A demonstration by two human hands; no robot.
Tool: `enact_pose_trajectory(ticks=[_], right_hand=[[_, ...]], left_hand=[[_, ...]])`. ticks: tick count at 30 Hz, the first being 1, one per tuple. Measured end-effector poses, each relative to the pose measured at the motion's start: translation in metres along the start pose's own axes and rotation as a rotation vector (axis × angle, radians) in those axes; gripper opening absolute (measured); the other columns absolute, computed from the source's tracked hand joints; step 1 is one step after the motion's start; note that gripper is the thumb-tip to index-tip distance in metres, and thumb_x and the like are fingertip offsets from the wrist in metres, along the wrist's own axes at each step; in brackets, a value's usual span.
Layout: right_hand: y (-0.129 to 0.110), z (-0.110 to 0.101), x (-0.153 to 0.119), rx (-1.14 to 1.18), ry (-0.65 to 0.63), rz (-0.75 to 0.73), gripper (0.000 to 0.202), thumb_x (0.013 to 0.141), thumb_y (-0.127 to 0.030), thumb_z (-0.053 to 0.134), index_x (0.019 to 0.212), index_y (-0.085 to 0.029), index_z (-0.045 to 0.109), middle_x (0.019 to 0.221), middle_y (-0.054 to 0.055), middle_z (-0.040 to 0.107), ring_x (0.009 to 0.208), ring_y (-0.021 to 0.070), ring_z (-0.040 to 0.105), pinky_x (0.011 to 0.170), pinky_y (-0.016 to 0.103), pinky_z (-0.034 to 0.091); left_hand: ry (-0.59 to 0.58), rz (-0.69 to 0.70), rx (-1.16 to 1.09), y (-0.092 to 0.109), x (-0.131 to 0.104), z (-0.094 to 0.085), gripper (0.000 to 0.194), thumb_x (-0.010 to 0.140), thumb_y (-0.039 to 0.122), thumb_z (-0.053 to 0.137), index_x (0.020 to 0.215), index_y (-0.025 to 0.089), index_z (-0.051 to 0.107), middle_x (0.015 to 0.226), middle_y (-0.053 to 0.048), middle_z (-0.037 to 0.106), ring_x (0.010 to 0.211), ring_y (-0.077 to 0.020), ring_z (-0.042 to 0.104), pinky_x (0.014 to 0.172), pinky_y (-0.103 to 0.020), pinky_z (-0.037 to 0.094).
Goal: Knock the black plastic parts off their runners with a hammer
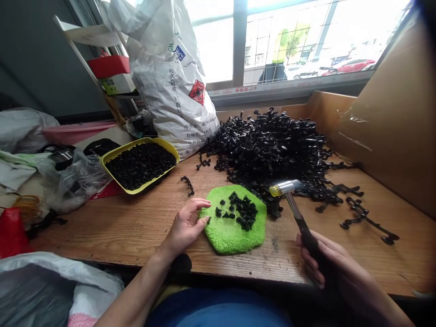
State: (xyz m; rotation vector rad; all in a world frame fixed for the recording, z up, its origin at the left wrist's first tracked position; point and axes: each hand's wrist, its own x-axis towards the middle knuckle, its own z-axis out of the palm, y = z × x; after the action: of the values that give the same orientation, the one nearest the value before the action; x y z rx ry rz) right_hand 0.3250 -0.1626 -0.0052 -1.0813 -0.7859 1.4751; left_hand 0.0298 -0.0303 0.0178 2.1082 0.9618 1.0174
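My right hand [327,259] is wrapped round the dark handle of a small hammer [299,218], whose metal head with a yellow tip is raised above the table. A green fuzzy cloth pad [225,240] lies flat on the wood, bearing several small black parts [247,211]. At the pad's left edge is my left hand [187,222], thumb and fingers apart, with a small dark bit by the thumb tip. Behind the pad rises a large pile of black branched pieces [272,145].
A yellow tray [139,165] of black parts stands left of a big white sack [173,81]. Loose black pieces [368,218] lie at the right, near a cardboard sheet [391,109]. Plastic bags [78,181] crowd the left side. A person stands outside the window.
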Motion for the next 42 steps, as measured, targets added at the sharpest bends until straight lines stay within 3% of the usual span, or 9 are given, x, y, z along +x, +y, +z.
enact_pose_trajectory(ticks=[2,6,11,17,25,28,31,36,42], right_hand=[[0.001,-0.001,0.001,-0.005,-0.001,0.011,0.030,0.080,-0.048,0.053,0.086,-0.020,0.056,0.057,-0.003,0.045,0.040,0.0084,0.035,0.038,0.022,0.029],[0.006,-0.006,0.004,-0.026,-0.021,0.010,0.032,0.078,-0.049,0.054,0.087,-0.019,0.057,0.057,-0.002,0.046,0.039,0.0086,0.035,0.036,0.022,0.029],[0.005,-0.006,0.005,-0.016,0.019,0.033,0.032,0.078,-0.052,0.054,0.082,-0.020,0.058,0.054,-0.002,0.045,0.038,0.0092,0.036,0.035,0.022,0.030],[-0.002,0.004,0.000,-0.012,0.016,0.023,0.029,0.078,-0.048,0.057,0.081,-0.019,0.060,0.055,-0.002,0.046,0.039,0.0072,0.036,0.037,0.019,0.030],[0.001,0.000,0.001,0.015,-0.002,0.006,0.029,0.079,-0.047,0.056,0.083,-0.018,0.059,0.055,-0.002,0.046,0.039,0.0071,0.036,0.037,0.019,0.031],[0.003,-0.004,0.003,0.010,-0.031,-0.002,0.030,0.079,-0.048,0.055,0.084,-0.019,0.058,0.056,-0.002,0.046,0.039,0.0076,0.036,0.036,0.019,0.032],[0.001,0.000,0.001,0.022,-0.013,0.003,0.030,0.079,-0.048,0.056,0.086,-0.019,0.059,0.056,-0.002,0.046,0.040,0.0072,0.036,0.037,0.019,0.032],[-0.003,0.006,-0.002,0.052,0.005,-0.012,0.029,0.079,-0.045,0.057,0.086,-0.018,0.061,0.056,-0.002,0.046,0.041,0.0061,0.036,0.038,0.017,0.030],[0.003,-0.004,0.000,0.043,-0.054,-0.016,0.028,0.084,-0.044,0.050,0.089,-0.019,0.061,0.058,-0.002,0.047,0.041,0.0069,0.036,0.039,0.019,0.031]], left_hand=[[0.053,-0.052,0.058,-0.001,0.004,0.002,0.014,0.081,0.023,0.055,0.092,0.019,0.062,0.097,-0.006,0.060,0.092,-0.0176,0.055,0.081,-0.028,0.042],[0.012,-0.129,0.141,0.000,0.022,0.010,0.014,0.078,0.031,0.059,0.075,0.018,0.063,0.078,-0.003,0.060,0.073,-0.0148,0.054,0.064,-0.023,0.040],[0.010,-0.264,0.113,-0.007,0.034,0.016,0.010,0.073,0.025,0.059,0.070,0.016,0.062,0.065,0.001,0.056,0.056,-0.0109,0.045,0.053,-0.021,0.034],[0.083,-0.228,0.002,-0.012,0.022,0.013,0.014,0.080,0.029,0.053,0.081,0.016,0.059,0.076,-0.001,0.058,0.064,-0.0120,0.049,0.059,-0.022,0.039],[0.010,-0.118,0.174,-0.001,0.034,0.020,0.010,0.075,0.026,0.062,0.069,0.018,0.062,0.075,-0.001,0.058,0.070,-0.0139,0.052,0.066,-0.026,0.040],[-0.016,-0.019,0.175,0.007,0.029,0.021,0.004,0.074,0.022,0.064,0.076,0.020,0.066,0.082,-0.002,0.058,0.083,-0.0161,0.054,0.077,-0.028,0.041],[-0.043,0.036,0.166,0.009,0.022,0.021,0.013,0.073,0.020,0.065,0.086,0.022,0.068,0.088,-0.003,0.059,0.089,-0.0171,0.054,0.081,-0.029,0.042],[0.029,-0.035,0.183,-0.002,0.024,0.021,0.014,0.081,0.020,0.054,0.078,0.019,0.067,0.081,-0.004,0.061,0.081,-0.0157,0.056,0.076,-0.028,0.043],[0.049,-0.130,0.198,-0.007,0.035,0.025,0.015,0.079,0.029,0.057,0.071,0.017,0.063,0.074,-0.001,0.061,0.068,-0.0134,0.054,0.065,-0.025,0.042]])
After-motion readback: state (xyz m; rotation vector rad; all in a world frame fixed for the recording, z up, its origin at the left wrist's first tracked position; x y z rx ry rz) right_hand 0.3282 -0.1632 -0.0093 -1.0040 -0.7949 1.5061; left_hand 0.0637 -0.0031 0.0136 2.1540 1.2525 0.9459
